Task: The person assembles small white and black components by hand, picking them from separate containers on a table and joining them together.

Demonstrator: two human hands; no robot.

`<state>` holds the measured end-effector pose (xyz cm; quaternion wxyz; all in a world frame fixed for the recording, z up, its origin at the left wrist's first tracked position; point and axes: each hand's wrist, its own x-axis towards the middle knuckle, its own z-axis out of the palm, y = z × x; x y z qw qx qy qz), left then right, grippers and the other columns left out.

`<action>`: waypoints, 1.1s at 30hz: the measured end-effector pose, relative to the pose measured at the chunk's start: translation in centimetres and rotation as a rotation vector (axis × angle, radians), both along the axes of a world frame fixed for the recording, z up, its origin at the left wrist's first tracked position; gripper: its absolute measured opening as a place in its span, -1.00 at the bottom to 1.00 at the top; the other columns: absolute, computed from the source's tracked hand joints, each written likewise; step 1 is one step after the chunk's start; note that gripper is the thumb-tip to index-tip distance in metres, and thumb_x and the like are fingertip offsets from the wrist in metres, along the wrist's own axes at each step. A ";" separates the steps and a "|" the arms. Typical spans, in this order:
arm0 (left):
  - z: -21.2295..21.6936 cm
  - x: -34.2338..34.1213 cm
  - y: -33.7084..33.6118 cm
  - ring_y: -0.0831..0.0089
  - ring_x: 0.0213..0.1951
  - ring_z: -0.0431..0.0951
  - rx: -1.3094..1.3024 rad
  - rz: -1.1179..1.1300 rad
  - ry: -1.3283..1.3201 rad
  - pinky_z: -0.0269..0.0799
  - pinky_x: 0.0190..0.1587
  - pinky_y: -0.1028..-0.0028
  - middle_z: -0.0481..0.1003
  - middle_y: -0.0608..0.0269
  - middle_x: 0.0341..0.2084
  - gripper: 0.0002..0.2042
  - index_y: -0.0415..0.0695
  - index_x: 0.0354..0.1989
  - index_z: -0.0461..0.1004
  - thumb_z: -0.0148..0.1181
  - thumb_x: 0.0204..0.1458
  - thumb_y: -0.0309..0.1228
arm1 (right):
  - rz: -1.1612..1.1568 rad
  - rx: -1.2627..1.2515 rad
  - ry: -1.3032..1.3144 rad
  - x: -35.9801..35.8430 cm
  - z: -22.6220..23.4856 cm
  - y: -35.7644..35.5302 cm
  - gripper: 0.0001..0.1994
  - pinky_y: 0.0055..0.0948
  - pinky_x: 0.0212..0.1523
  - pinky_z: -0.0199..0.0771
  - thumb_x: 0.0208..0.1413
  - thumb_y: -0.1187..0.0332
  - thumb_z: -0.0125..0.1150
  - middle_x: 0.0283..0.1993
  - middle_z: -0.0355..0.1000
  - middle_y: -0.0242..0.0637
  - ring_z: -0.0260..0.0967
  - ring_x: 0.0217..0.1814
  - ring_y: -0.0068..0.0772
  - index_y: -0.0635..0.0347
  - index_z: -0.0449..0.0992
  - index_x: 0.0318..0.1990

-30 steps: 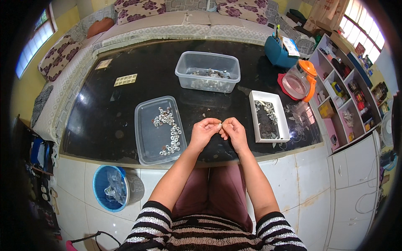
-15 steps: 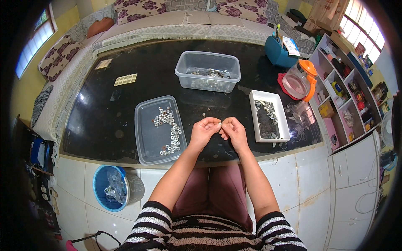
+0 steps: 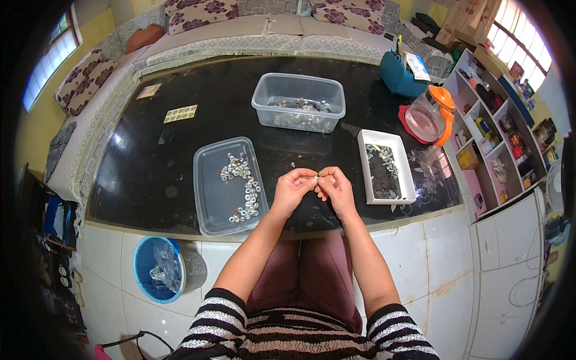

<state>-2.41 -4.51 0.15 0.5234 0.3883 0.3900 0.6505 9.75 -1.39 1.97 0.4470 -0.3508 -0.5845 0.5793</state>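
My left hand and my right hand meet above the near edge of the dark table. Thumbs and fingertips of both pinch one tiny pale piece, mostly covered by the fingers, so its exact kind does not show. Left of them lies a shallow see-through plastic lid with many small round metallic pieces, which look ring-like. To the right, a white open box contains small light and dark bits. Beyond my hands stands a see-through plastic tub with a layer of small pieces on its bottom.
A glass jug with an orange lid and handle stands on a red mat at the right, near a teal holder. Little crumbs lie beyond my hands. A blue-rimmed bin is on the floor, left; shelves stand right.
Hardly anything differs. My fingertips shift very slightly around the tiny piece, both hands still pinching it at the same spot over the table.
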 end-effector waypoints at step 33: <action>-0.4 0.1 0.1 0.64 -0.48 0.39 0.040 -0.042 0.016 0.32 -0.38 0.67 0.43 0.26 -0.52 -0.86 -0.32 -0.34 0.39 0.05 -0.11 -0.58 | 0.052 -0.009 -0.016 0.5 -0.3 0.3 -0.83 -0.75 -0.71 0.10 0.01 0.30 -0.02 -0.69 0.28 -0.41 0.15 -0.71 -0.72 0.21 0.29 -0.49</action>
